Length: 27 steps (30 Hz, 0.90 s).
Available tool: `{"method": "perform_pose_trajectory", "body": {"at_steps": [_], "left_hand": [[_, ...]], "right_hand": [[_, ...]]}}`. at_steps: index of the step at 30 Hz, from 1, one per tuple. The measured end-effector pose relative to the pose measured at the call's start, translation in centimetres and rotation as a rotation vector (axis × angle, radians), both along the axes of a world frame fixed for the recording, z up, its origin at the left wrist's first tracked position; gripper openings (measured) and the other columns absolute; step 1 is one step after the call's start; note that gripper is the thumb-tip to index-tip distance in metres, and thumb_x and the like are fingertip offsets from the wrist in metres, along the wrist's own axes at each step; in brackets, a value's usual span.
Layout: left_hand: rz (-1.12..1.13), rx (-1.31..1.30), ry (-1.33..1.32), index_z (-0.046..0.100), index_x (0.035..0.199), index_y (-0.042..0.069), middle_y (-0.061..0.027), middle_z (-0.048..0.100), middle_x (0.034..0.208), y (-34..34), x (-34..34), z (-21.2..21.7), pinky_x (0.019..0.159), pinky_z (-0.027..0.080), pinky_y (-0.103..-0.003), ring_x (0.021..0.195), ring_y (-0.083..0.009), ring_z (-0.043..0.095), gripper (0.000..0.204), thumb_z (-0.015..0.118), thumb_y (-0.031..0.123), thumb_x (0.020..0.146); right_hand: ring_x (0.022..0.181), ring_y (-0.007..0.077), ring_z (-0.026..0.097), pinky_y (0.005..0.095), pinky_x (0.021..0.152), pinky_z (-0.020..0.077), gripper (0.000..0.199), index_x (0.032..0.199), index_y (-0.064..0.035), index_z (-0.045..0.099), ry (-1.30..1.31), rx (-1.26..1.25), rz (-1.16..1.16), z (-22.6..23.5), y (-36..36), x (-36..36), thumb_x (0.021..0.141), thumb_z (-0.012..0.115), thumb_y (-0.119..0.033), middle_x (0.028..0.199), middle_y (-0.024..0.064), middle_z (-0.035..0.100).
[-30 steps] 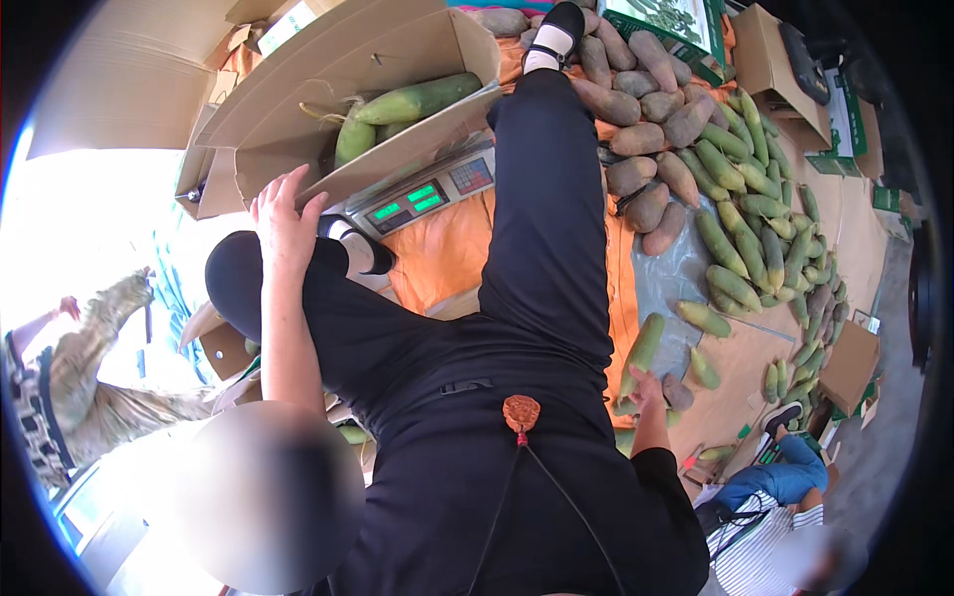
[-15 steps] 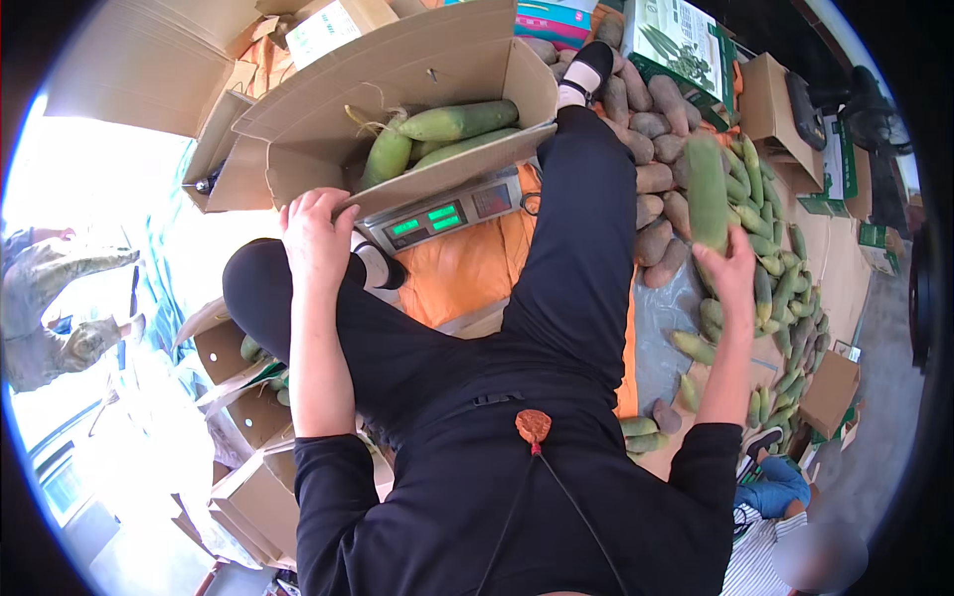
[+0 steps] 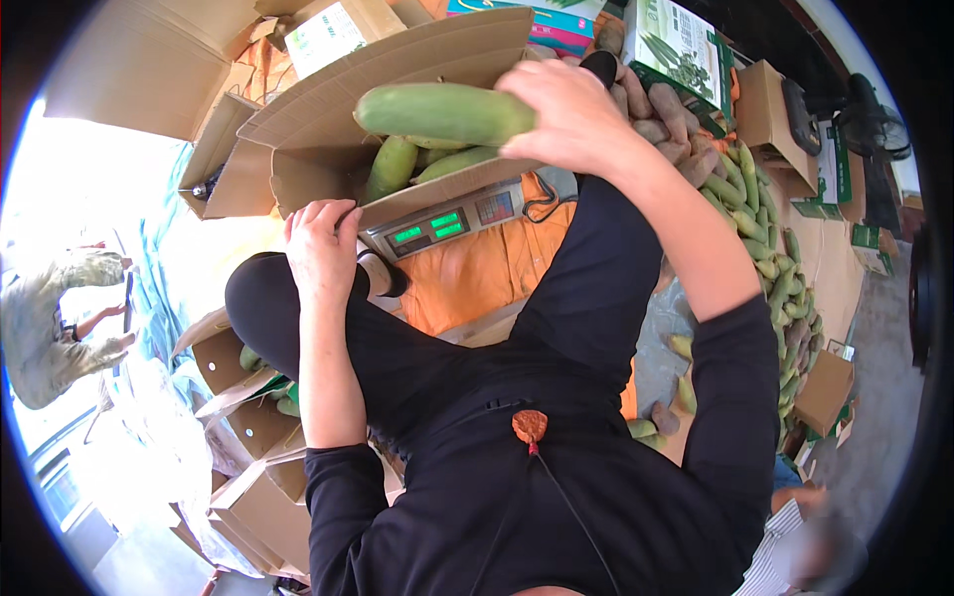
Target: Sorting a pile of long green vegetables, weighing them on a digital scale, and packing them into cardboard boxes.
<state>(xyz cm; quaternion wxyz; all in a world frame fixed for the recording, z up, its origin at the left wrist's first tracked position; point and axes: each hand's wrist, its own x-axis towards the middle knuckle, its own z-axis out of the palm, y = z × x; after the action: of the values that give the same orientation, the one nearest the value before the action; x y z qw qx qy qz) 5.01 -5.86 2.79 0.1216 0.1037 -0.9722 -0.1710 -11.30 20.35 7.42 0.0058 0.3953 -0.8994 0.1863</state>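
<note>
My right hand (image 3: 568,114) is closed round one end of a thick green radish (image 3: 437,112), holding it level over an open cardboard box (image 3: 323,179). Several more green radishes (image 3: 391,169) lie inside that box, partly hidden by the held one and by the near wall. With fingers hooked over the box's near left edge, my left hand (image 3: 323,238) grips the cardboard. Under the box is a digital scale (image 3: 437,226) with lit green displays, its front panel showing toward me.
A heap of green radishes (image 3: 785,268) spreads along the right, beside brownish sweet potatoes (image 3: 666,109). Printed cartons (image 3: 676,60) stand at the back. More cardboard boxes (image 3: 263,507) are at lower left. One person (image 3: 60,318) is at far left, another (image 3: 780,541) at lower right.
My right hand has swung left from beside the heap to above the box, carrying the radish, which has turned from upright to level. My left hand stays on the box edge.
</note>
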Motion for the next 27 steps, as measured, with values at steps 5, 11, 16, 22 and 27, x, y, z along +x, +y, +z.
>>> {"method": "perform_pose_trajectory", "body": {"at_steps": [5, 11, 16, 22, 27], "left_hand": [[-0.015, 0.018, -0.033, 0.069, 0.088, 0.008, -0.0056, 0.065, 0.090, -0.3, -0.1, -0.4, 0.096, 0.037, -0.039, 0.094, -0.0248, 0.059, 0.014, 0.065, 0.020, 0.081], [-0.014, 0.064, -0.023, 0.069, 0.088, 0.008, -0.0077, 0.065, 0.090, -0.2, -0.2, -0.6, 0.091, 0.039, -0.038, 0.090, -0.0266, 0.059, 0.014, 0.064, 0.019, 0.081], [-0.016, 0.040, -0.035, 0.068, 0.089, 0.008, -0.0080, 0.065, 0.090, -0.5, 0.0, -0.8, 0.091, 0.039, -0.037, 0.090, -0.0267, 0.059, 0.014, 0.064, 0.019, 0.081], [-0.048, 0.016, -0.010, 0.068, 0.090, 0.007, -0.0081, 0.065, 0.089, 0.1, -0.3, -0.8, 0.090, 0.039, -0.037, 0.090, -0.0265, 0.059, 0.015, 0.064, 0.018, 0.081], [-0.051, 0.009, -0.006, 0.068, 0.091, 0.007, -0.0081, 0.065, 0.090, 0.3, -0.6, -1.1, 0.089, 0.040, -0.037, 0.089, -0.0263, 0.060, 0.016, 0.064, 0.019, 0.081]], "right_hand": [[0.102, 0.0286, 0.055, 0.0439, 0.086, 0.0427, 0.048, 0.102, -0.0095, 0.063, -0.115, 0.225, 0.094, -2.8, -7.5, -0.1, 0.062, 0.073, -0.034, 0.099, 0.0081, 0.061], [0.110, 0.0270, 0.055, 0.0497, 0.092, 0.0402, 0.062, 0.124, -0.0214, 0.056, -0.122, -0.037, -0.065, -5.8, -8.1, -0.2, 0.068, 0.070, -0.045, 0.116, 0.0056, 0.061], [0.094, 0.0267, 0.063, 0.0364, 0.081, 0.0497, 0.048, 0.124, -0.0144, 0.053, -0.194, -0.305, -0.153, -2.1, -0.6, -2.2, 0.081, 0.065, -0.030, 0.109, 0.0092, 0.065], [0.092, 0.0177, 0.062, 0.0303, 0.082, 0.0481, 0.031, 0.107, -0.0062, 0.064, -0.272, -0.574, -0.558, -6.5, 14.8, -1.2, 0.084, 0.064, -0.026, 0.099, 0.0086, 0.067], [0.084, 0.0155, 0.062, 0.0304, 0.077, 0.0489, 0.025, 0.105, -0.0029, 0.064, -0.433, -0.394, -0.877, -17.7, 25.4, 6.7, 0.085, 0.064, -0.017, 0.092, 0.0076, 0.067]]}}
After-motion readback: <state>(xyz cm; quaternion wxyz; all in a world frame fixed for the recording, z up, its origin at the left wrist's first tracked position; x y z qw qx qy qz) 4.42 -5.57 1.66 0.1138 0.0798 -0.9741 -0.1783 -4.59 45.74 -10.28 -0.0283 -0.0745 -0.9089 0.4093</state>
